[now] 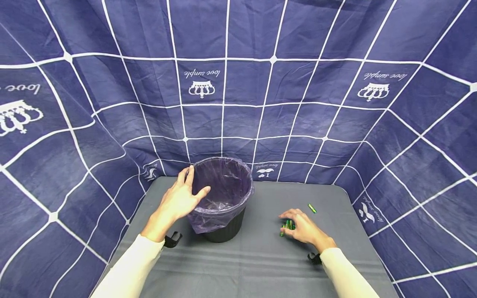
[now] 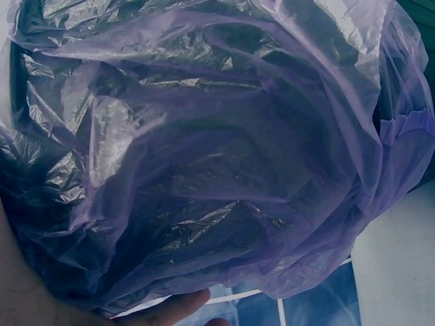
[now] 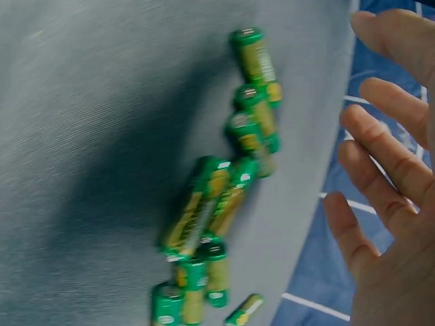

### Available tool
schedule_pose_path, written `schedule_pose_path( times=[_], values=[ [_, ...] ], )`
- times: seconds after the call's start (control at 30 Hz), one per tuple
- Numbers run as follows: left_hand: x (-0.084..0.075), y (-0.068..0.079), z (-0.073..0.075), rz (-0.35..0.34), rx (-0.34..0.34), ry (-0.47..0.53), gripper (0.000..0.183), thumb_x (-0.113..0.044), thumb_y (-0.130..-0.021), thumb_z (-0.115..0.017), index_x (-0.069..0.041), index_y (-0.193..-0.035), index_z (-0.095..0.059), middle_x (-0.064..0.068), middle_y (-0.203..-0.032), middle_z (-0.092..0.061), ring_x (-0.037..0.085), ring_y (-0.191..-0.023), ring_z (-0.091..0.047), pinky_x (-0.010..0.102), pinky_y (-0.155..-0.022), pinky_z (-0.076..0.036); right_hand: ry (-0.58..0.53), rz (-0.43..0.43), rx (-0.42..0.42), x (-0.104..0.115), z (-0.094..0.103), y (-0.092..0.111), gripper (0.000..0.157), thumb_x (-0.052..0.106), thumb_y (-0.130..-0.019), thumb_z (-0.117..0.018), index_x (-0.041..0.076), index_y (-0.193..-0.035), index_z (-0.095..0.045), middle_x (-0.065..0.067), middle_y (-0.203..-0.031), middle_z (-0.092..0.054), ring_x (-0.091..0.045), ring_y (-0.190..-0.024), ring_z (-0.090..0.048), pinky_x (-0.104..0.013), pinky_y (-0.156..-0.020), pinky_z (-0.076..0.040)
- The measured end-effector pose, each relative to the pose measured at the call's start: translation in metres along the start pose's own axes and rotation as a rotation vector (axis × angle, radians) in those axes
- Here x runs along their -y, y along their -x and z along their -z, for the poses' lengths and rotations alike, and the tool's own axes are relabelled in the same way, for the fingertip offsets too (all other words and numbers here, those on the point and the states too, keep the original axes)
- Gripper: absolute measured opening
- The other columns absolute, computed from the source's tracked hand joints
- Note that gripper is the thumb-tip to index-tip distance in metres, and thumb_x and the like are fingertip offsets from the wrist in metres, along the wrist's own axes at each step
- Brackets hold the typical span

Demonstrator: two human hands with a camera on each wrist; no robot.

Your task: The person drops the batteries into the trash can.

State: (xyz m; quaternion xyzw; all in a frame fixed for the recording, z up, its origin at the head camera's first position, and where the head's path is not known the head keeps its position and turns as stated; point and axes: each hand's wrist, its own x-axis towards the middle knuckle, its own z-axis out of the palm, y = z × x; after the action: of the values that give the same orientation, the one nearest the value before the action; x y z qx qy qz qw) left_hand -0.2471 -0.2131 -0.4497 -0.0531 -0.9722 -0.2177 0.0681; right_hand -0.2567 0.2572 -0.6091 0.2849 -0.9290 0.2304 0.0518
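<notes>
A black trash bin (image 1: 222, 231) stands on the table, lined with a purple plastic bag (image 1: 223, 178) folded out over its rim. My left hand (image 1: 178, 200) is at the bin's left rim, thumb stretched over the opening and fingers along the edge. In the left wrist view, its fingertips show past the bag (image 2: 224, 170). Over a group of green and yellow batteries (image 1: 288, 224) hovers my right hand (image 1: 303, 227), its fingers spread and holding nothing. In the right wrist view, several batteries (image 3: 197, 210) lie in a loose row beside that hand (image 3: 391, 176).
One more battery (image 1: 311, 208) lies apart, farther back on the grey tabletop (image 1: 261, 265). Blue cloth (image 1: 246, 82) with white grid lines hangs behind and on both sides. Dark wrist straps (image 1: 314, 258) sit near both sleeves.
</notes>
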Motion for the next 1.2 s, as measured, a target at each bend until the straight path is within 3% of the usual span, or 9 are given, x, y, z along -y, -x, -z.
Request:
schedule_pose_path(
  times=[0.3,1.2],
  values=[
    [0.002,-0.001,-0.001,0.012,0.008,0.011,0.106,-0.069,-0.113,-0.062,-0.004,-0.186,-0.022,0.023,-0.189,-0.029,0.062,-0.156,-0.058,0.078,-0.115,-0.054,0.084,0.008,0.047,-0.009,-0.012,0.010,0.050,0.035,-0.088,-0.104,0.011,-0.129,-0.087,-0.001,-0.128,-0.083,-0.032,-0.127,-0.074,-0.060,-0.106,-0.061],
    [0.002,-0.001,-0.001,0.019,0.011,0.010,0.106,-0.072,-0.112,-0.061,-0.006,-0.186,-0.023,0.021,-0.189,-0.029,0.060,-0.155,-0.059,0.077,-0.114,-0.056,0.165,0.027,0.006,-0.018,-0.032,0.015,0.035,0.028,-0.090,-0.102,0.020,-0.121,-0.090,0.008,-0.118,-0.081,-0.022,-0.118,-0.072,-0.051,-0.100,-0.059]
  ],
)
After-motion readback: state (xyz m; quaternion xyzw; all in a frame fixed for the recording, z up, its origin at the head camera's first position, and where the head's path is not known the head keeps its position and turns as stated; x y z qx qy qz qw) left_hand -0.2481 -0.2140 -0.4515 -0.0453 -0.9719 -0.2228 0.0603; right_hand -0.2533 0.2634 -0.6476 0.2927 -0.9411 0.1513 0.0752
